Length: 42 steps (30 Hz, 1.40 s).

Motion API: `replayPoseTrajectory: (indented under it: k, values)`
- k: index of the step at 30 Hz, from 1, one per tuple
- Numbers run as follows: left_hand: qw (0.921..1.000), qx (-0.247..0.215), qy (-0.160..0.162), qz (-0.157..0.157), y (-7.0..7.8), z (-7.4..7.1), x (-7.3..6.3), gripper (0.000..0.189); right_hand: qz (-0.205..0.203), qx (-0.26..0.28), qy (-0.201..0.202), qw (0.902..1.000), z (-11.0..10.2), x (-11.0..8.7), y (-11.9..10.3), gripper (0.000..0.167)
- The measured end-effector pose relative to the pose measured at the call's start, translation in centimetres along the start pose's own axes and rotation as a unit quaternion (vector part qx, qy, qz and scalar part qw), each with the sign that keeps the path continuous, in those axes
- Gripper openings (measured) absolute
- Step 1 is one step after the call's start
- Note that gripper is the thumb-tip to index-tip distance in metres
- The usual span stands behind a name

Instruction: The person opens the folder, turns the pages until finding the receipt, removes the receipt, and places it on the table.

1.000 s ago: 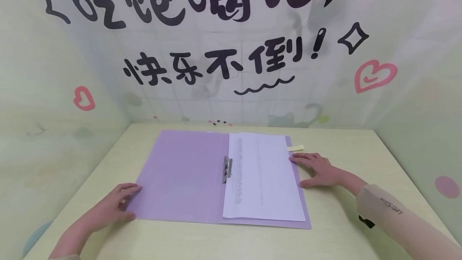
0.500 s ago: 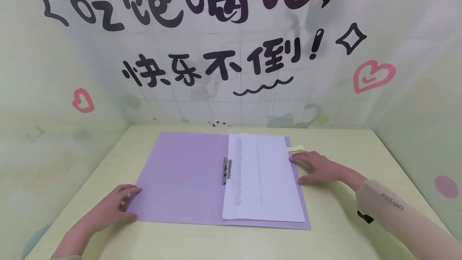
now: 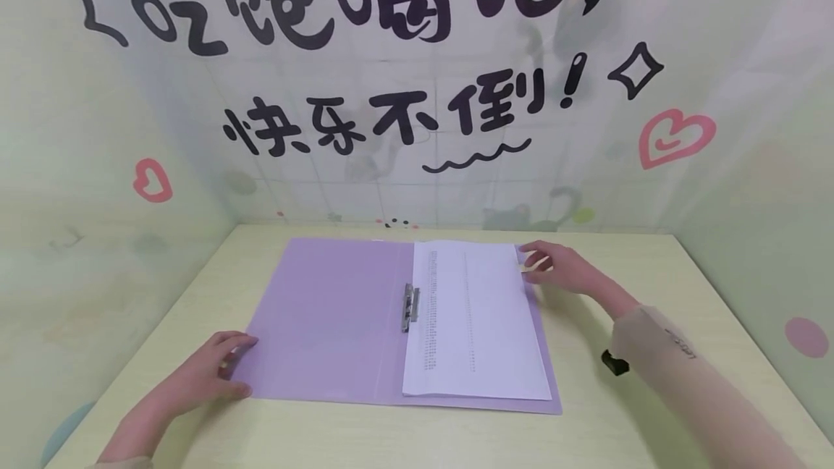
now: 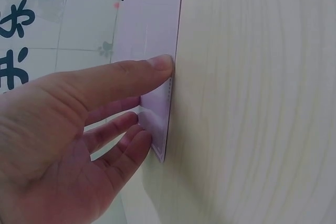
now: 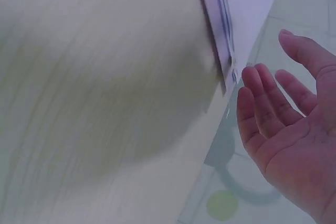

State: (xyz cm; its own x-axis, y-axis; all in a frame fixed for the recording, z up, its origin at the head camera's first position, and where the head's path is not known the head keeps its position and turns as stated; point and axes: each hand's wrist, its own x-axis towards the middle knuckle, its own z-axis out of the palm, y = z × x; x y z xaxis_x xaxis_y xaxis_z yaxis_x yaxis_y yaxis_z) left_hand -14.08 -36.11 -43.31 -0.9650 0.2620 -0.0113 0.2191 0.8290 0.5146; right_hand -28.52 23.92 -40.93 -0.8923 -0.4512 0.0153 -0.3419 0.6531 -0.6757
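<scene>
A light purple folder (image 3: 326, 317) lies spread flat on the table. White printed sheets (image 3: 482, 331) rest on its right half, beside a metal clip (image 3: 410, 307) near the spine. My left hand (image 3: 210, 369) touches the folder's left side; in the left wrist view its thumb (image 4: 163, 64) lies along the near edge, the other fingers by the left edge. My right hand (image 3: 565, 268) is at the upper right edge, fingers loosely bent. In the right wrist view this hand (image 5: 294, 135) has nothing in its grasp, close to the folder corner. It mostly hides the pale yellow tab.
The pale wood table (image 3: 313, 433) extends around the folder on all sides. Fabric walls with black lettering and pink hearts (image 3: 677, 137) enclose its back and sides. A black strap piece (image 3: 615, 362) shows under the right sleeve (image 3: 677, 360).
My right hand has moved away from me and slightly left along the folder's right edge, over the yellow tab. My left hand and the folder have stayed put.
</scene>
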Motion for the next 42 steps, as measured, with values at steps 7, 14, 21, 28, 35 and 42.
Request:
replayPoseTrajectory:
  k: [7, 14, 21, 28, 35, 42]
  values:
    - [1.0000, 0.000, 0.004, -0.001, -0.1, 0.1, 0.0, 0.075, 0.067, 0.138, 0.041, 0.9873, 1.9, 1.7, 0.4, 0.062]
    - [1.0000, 0.006, 0.006, 0.001, 0.2, -0.1, 0.0, 0.074, 0.122, 0.118, 0.086, 0.9818, 3.8, 1.9, 0.8, 0.067]
    - [1.0000, 0.001, 0.003, 0.003, 0.6, -0.2, 0.0, 0.073, 0.117, 0.086, 0.078, 0.9863, 4.1, 1.7, 1.0, 0.069]
    - [1.0000, 0.003, 0.001, 0.000, 0.3, -0.1, 0.1, 0.074, 0.098, 0.065, 0.080, 0.9898, 4.1, 1.8, 1.7, 0.063]
    - [1.0000, 0.004, 0.002, 0.003, 0.1, 0.0, 0.1, 0.073, 0.101, 0.058, 0.072, 0.9905, 4.4, 1.9, 1.8, 0.063]
    - [1.0000, 0.003, 0.003, 0.007, 0.1, 0.0, 0.1, 0.073, 0.102, 0.057, 0.077, 0.9902, 4.3, 1.8, 1.4, 0.063]
